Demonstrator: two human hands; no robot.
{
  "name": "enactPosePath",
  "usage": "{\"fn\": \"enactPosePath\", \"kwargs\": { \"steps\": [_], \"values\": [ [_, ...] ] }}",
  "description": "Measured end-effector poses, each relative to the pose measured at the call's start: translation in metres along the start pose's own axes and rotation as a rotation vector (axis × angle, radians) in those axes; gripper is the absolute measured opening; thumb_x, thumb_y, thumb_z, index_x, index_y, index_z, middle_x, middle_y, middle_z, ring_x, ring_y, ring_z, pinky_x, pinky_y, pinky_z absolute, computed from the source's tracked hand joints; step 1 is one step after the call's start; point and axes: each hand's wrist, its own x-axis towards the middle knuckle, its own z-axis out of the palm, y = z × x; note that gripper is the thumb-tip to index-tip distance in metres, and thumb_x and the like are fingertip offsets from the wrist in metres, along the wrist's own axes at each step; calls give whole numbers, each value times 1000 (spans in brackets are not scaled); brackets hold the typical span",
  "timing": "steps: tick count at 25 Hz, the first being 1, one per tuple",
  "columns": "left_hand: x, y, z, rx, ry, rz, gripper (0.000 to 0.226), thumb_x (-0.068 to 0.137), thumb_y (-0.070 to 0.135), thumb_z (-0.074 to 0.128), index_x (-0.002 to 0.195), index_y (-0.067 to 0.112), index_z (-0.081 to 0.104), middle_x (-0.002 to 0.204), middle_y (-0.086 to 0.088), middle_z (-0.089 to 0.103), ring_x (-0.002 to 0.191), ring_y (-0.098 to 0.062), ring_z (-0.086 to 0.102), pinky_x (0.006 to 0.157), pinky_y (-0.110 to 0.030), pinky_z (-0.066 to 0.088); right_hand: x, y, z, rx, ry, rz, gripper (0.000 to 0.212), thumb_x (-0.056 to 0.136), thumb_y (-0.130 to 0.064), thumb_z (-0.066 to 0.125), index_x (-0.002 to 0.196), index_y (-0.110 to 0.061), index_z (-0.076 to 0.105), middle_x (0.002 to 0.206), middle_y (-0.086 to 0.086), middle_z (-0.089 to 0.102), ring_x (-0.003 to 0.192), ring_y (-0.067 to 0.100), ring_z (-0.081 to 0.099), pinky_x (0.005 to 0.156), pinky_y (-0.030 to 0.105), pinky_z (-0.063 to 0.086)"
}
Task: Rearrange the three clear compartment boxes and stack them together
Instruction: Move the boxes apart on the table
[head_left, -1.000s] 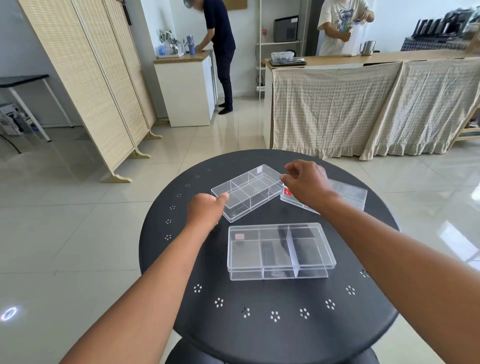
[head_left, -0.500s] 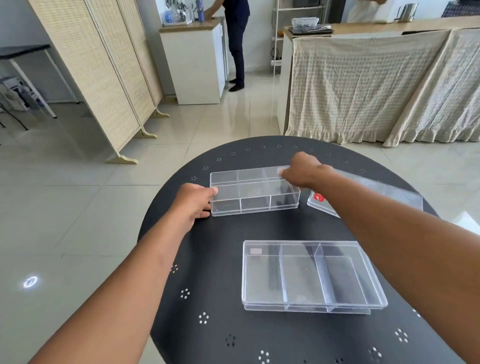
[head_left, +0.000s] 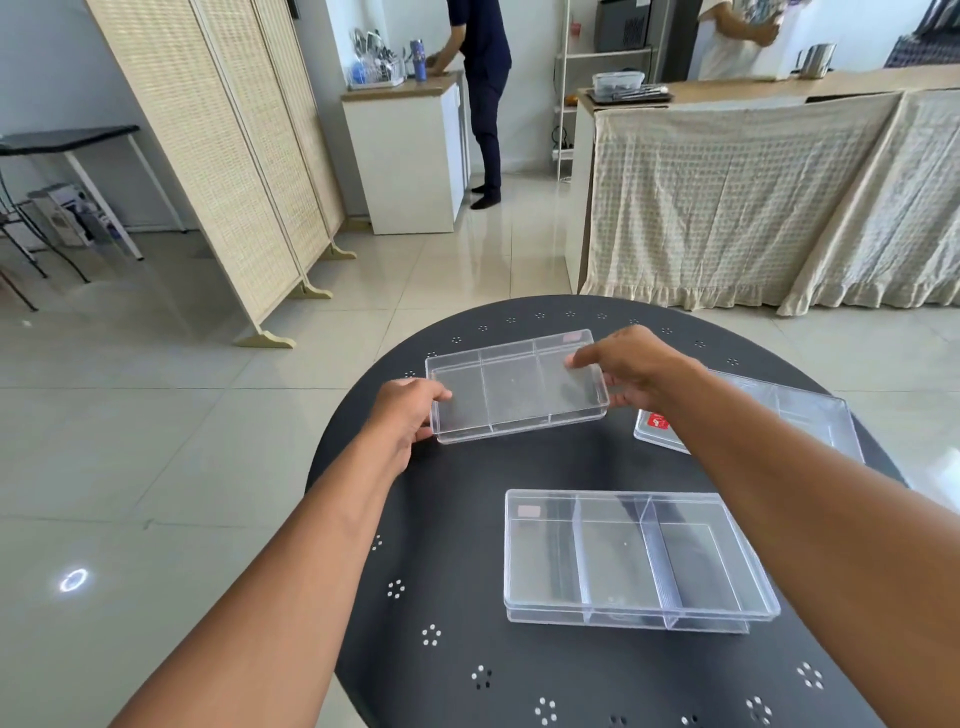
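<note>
Three clear compartment boxes are on or over a round black table (head_left: 457, 519). I hold the far box (head_left: 514, 387) by both short ends, tilted so its top faces me: my left hand (head_left: 405, 415) grips its left end, my right hand (head_left: 631, 369) its right end. A second clear box (head_left: 634, 558) lies flat near me, at the table's middle. The third box (head_left: 795, 410), with a red sticker at its corner, lies at the right, partly hidden behind my right forearm.
The table's edge curves close on the left. Beyond it, on a tiled floor, stand a folding wicker screen (head_left: 223, 156), a white cabinet (head_left: 410, 156) and a cloth-draped counter (head_left: 753, 197). Two people stand at the back.
The far box has risen off the table and tilted toward me, held at both ends. The view has shifted; the near box now sits lower right.
</note>
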Motion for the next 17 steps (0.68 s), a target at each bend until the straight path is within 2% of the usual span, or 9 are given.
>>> {"fn": "enactPosePath", "kwargs": {
  "steps": [2, 4, 5, 7, 8, 10, 11, 13, 17],
  "values": [
    [-3, 6, -3, -13, 23, 115, 14, 85, 7, 69, 81, 19, 64, 82, -1, 62, 82, -23, 57, 67, -31, 47, -6, -5, -6, 9, -15, -82, 32, 76, 1, 84, 103, -4, 67, 110, 19, 72, 91, 28, 70, 74, 40, 63],
    [-8, 11, -7, 7, 24, 231, 25, 83, 4, 71, 82, 27, 64, 84, 5, 65, 79, -15, 61, 71, -28, 51, -13, -5, -9, -46, -4, -158, 34, 72, 3, 84, 102, -6, 72, 109, 15, 73, 96, 26, 67, 93, 48, 62],
    [-11, 12, -8, 41, 23, 293, 30, 81, 1, 72, 82, 30, 64, 86, 9, 67, 79, -10, 63, 71, -22, 52, -17, -3, -9, -76, 13, -195, 34, 71, 4, 84, 99, -11, 73, 106, 15, 75, 96, 27, 68, 97, 51, 60],
    [-16, 7, -9, 165, 26, 403, 29, 76, 0, 72, 86, 27, 69, 88, 6, 74, 76, -9, 65, 62, -11, 50, -21, 5, -8, -134, 73, -261, 40, 69, 6, 82, 93, -24, 72, 102, 19, 79, 89, 32, 73, 96, 56, 60],
    [-17, 4, -9, 228, 32, 440, 30, 75, 2, 72, 95, 24, 71, 94, 1, 77, 77, -11, 67, 60, -9, 49, -21, 10, -7, -161, 104, -286, 42, 69, 5, 81, 95, -26, 72, 101, 21, 80, 85, 34, 73, 93, 56, 61],
    [-19, -5, -8, 303, 60, 465, 49, 76, 4, 76, 122, 21, 69, 115, 1, 76, 87, -11, 73, 65, -6, 49, -24, 21, -4, -223, 134, -316, 51, 69, 1, 79, 114, -22, 73, 98, 19, 79, 80, 28, 69, 88, 48, 63],
    [-20, -9, -8, 314, 73, 472, 58, 77, 4, 78, 132, 20, 65, 126, 3, 72, 91, -11, 75, 67, -4, 48, -25, 27, -3, -265, 141, -326, 58, 71, -1, 79, 126, -17, 69, 100, 15, 78, 83, 26, 69, 85, 43, 62],
    [-22, -17, -8, 317, 80, 509, 66, 78, 2, 79, 138, 21, 59, 138, 4, 66, 89, -6, 74, 68, 2, 46, -29, 36, 1, -341, 153, -344, 71, 74, -6, 79, 141, -12, 58, 115, 11, 73, 100, 27, 70, 86, 41, 60],
    [-25, -27, -13, 348, 70, 521, 66, 79, 2, 79, 137, 24, 55, 141, -6, 68, 88, -10, 74, 73, 2, 47, -34, 46, 5, -356, 149, -356, 73, 75, -20, 75, 145, -11, 55, 125, 8, 71, 114, 26, 70, 99, 46, 58]
  ]
}}
